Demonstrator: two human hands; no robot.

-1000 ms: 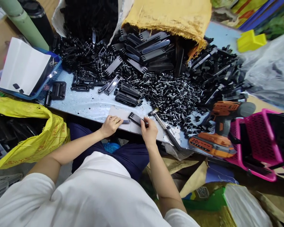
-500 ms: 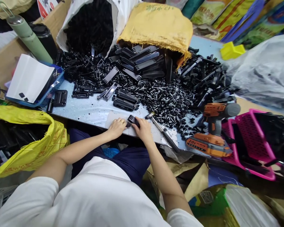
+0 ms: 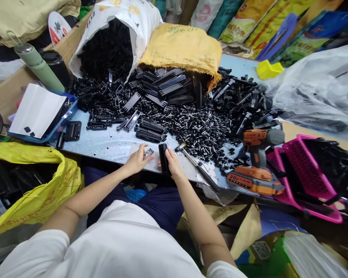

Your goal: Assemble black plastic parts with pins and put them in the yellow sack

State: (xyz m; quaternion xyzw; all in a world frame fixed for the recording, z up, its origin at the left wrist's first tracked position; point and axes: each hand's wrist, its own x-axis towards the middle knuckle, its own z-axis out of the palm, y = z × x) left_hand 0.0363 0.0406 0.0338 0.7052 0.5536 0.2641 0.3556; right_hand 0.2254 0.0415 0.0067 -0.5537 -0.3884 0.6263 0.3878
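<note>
My right hand (image 3: 171,164) is closed around a flat black plastic piece (image 3: 163,158), held upright at the near edge of the light blue table (image 3: 104,141). Just to its left, my left hand (image 3: 137,159) pinches a small grey metal part (image 3: 148,153) over a pale card lying on the table. A hammer (image 3: 194,160) with a dark handle lies right of my right hand. Behind my hands sits a short stack of black strips (image 3: 149,131).
A big heap of black plastic parts and pins (image 3: 197,123) spills from a white sack (image 3: 113,42) and a yellow sack (image 3: 181,46). An orange cordless drill (image 3: 256,162) and a pink basket (image 3: 307,173) stand right. A blue tray with white paper (image 3: 37,112) and a yellow bag (image 3: 31,181) lie left.
My right hand has turned the black piece from lying across to standing upright. My left hand has lifted off it and now pinches a small metal part. The view has tilted up.
</note>
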